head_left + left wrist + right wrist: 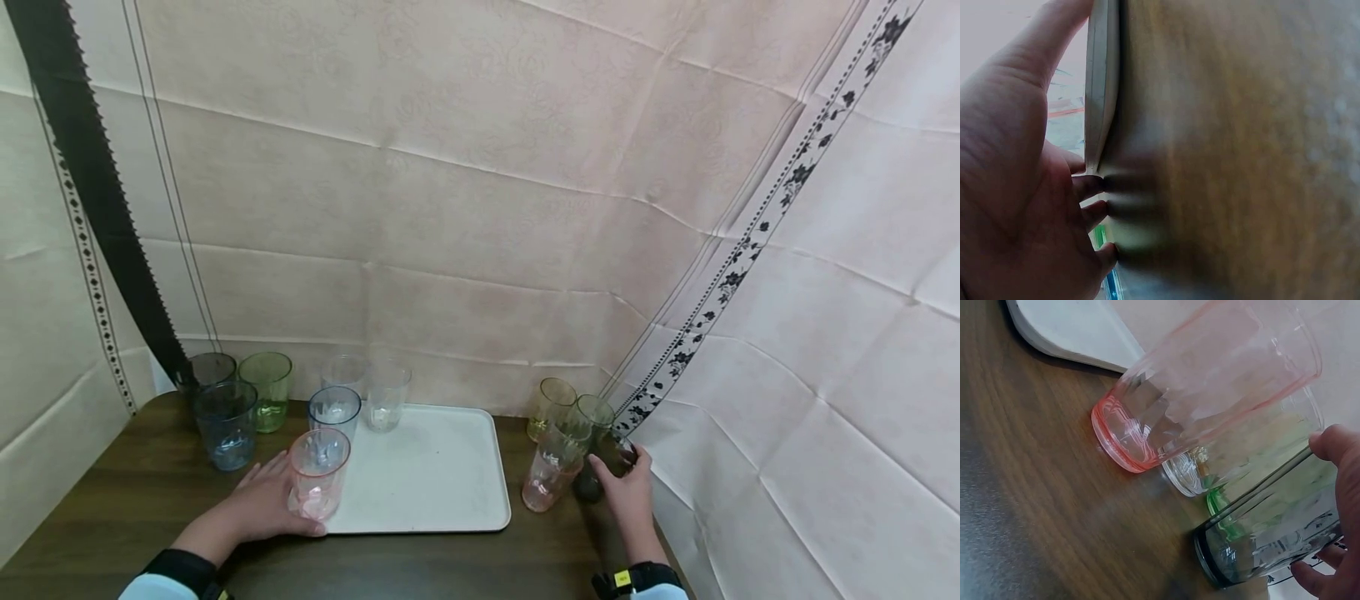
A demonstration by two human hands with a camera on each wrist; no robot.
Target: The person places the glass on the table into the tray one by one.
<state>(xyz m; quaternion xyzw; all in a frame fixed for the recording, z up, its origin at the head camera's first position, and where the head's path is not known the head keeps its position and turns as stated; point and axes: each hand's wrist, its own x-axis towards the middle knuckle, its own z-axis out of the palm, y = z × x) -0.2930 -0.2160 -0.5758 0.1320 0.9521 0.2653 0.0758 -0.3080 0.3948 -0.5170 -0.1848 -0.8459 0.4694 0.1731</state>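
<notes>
My left hand [264,504] lies spread at the left front corner of a white tray [442,475]. Its thumb is by the front edge and its fingers reach along the left side, close beside a pink glass [318,479]. In the left wrist view, the fingertips [1092,212] come down at the tray's rim [1099,81]. My right hand [628,492] grips a dark grey tumbler [1260,540], thumb on one side and fingers on the other. Next to that tumbler are another pink glass [1166,412], a clear glass [1188,475] and a green-based glass [1225,519].
Behind the left pink glass stand a blue-rimmed glass [335,408] and two clear glasses [386,400]. Farther left are a blue glass [227,429], a green glass [267,392] and a dark glass [212,367]. A yellow-rimmed glass [551,408] stands at the right, near the cloth wall [787,417].
</notes>
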